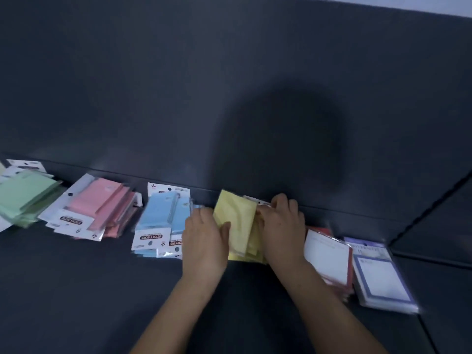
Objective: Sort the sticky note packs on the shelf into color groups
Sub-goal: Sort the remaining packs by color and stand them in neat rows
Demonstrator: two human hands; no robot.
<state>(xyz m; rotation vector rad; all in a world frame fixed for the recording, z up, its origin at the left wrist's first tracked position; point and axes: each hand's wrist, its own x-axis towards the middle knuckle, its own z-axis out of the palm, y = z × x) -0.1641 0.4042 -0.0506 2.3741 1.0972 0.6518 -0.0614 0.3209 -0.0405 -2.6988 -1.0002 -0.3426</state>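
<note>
Left hand (204,241) grips the yellow stack (235,218) at its left edge, thumb on top. Right hand (281,226) holds the stack's right edge, fingers curled over it. Stack sits centre frame on the dark shelf (76,290), top pack tilted up. Left of it: blue pile (158,221), pink pile (99,203), green pile (25,195) at far left. Lower right: red-bordered pack (327,256), purple-bordered pack (378,279) just beside it. Edges motion-blurred.

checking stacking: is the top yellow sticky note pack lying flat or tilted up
Tilted: the yellow sticky note pack rises off its pile, held between left hand and right hand.
</note>
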